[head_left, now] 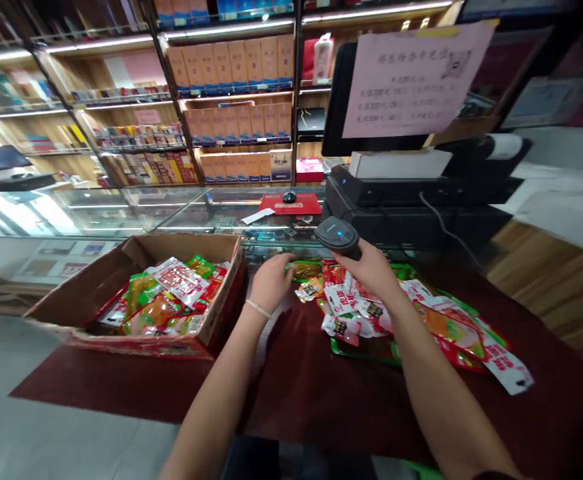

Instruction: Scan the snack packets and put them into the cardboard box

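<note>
My right hand (pixel 371 270) is closed round the handle of a black barcode scanner (pixel 336 237), held over a spread of snack packets (pixel 421 313) on the dark red counter (pixel 296 380). My left hand (pixel 271 280) reaches to the far edge of the spread, fingers curled on a yellowish packet (pixel 305 270). An open cardboard box (pixel 136 293) at the left holds several more red, green and white packets.
A black till with monitor and pink paper notice (pixel 411 80) stands behind the packets. A glass display case (pixel 171 213) carries a red mouse pad with a mouse (pixel 289 197). Shelves of boxed goods (pixel 236 113) line the back wall.
</note>
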The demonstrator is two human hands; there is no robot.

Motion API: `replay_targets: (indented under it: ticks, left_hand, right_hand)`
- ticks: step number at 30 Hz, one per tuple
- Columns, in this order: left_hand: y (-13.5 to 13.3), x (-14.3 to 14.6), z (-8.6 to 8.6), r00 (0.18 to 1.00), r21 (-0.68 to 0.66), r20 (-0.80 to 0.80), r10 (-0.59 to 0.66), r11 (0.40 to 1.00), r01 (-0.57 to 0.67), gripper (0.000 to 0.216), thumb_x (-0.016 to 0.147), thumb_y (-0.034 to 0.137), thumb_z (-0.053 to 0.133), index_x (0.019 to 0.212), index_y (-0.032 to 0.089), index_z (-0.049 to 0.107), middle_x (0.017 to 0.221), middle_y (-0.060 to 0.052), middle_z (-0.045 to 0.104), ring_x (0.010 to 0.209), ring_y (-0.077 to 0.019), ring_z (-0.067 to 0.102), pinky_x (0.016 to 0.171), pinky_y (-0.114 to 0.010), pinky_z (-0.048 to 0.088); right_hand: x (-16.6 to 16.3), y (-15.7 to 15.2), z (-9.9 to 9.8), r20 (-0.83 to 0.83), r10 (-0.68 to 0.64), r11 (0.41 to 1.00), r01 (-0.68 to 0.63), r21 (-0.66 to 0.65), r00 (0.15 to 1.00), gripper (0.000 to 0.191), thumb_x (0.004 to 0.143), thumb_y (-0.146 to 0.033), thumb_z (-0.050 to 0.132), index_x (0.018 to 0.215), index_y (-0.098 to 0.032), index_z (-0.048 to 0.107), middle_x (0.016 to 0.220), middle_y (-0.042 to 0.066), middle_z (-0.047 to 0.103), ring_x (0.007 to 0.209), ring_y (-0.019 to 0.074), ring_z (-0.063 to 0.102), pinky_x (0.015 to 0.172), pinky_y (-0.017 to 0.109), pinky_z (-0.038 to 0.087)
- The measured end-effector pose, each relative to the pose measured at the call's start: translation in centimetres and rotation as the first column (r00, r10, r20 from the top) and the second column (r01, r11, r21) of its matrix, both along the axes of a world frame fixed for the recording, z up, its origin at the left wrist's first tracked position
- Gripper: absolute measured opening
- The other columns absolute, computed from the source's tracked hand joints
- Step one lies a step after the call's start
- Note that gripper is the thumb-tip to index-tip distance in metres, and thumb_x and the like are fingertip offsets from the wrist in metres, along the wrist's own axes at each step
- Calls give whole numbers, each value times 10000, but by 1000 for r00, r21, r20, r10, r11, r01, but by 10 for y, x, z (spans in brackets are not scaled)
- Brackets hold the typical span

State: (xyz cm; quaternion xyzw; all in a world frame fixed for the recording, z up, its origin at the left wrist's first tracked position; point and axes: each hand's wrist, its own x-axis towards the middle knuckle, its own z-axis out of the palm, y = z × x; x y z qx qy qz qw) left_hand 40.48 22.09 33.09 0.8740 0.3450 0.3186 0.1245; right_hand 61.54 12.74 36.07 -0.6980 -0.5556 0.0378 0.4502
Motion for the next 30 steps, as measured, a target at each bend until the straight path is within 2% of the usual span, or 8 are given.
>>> replay_targets:
  ticks: [5,9,14,18,21,26,28,30]
  left_hand:
    - [16,60,-72,990,-143,17,-140,980,141,243,865,242,596,1093,174,643,1075,-86,693,1002,-210,633,901,-323,483]
    - [13,74,-107,995,-97,-22,-98,991,96,279,870,317,590,1096,163,643,1044,-106,668,1017,-235,600,917,-363,453]
    - [5,65,-110,986,-71,-141,-94,994,84,363,865,424,562,1152,217,643,1101,-106,617,1047,-259,559,911,-386,421]
    - [0,60,-104,971,-60,-235,-44,998,31,418,816,388,618,1214,260,621,1149,-106,599,1087,-279,534,921,-392,405]
    - [-2,58,-103,975,-74,-216,-42,997,26,309,867,340,551,1138,227,648,1061,-116,637,1023,-260,574,886,-361,422]
    - [9,53,-110,981,-274,174,89,961,-39,250,943,331,436,1014,227,651,971,-72,699,896,-204,641,823,-311,450]
    - [19,52,-114,889,-414,407,209,910,-25,225,920,345,478,972,202,644,952,-73,702,880,-196,646,819,-308,465]
    - [29,52,-118,727,-578,600,335,810,104,229,890,374,518,954,176,614,933,-78,694,843,-187,652,784,-307,494]
  right_hand:
    - [27,-16,11,-8,-67,997,67,47,998,380,768,-442,650,1073,-216,681,973,67,739,920,264,668,788,347,490]
    - [42,-26,16,-23,-120,992,121,38,992,394,776,-471,632,1066,-208,683,922,68,738,883,266,672,737,336,492]
    - [46,-28,17,-29,-124,992,125,21,992,389,779,-481,623,1051,-209,682,889,71,734,841,264,675,723,342,494]
    - [43,-24,14,-12,-116,993,116,2,993,394,782,-480,622,1067,-214,678,886,69,738,861,271,677,744,353,495]
    - [39,-22,12,9,-113,993,114,-14,994,383,777,-467,633,1065,-218,679,950,69,741,900,273,674,764,348,492]
    - [34,-18,10,51,-84,993,88,-77,995,428,773,-467,644,1132,-233,663,1049,70,732,979,282,657,826,365,482]
    - [31,-16,9,77,-65,989,74,-124,995,439,774,-479,641,1143,-240,659,1042,68,733,963,282,661,808,360,485]
    - [27,-15,7,114,-35,982,56,-181,993,440,772,-490,641,1145,-257,653,1005,61,740,925,280,670,768,343,486]
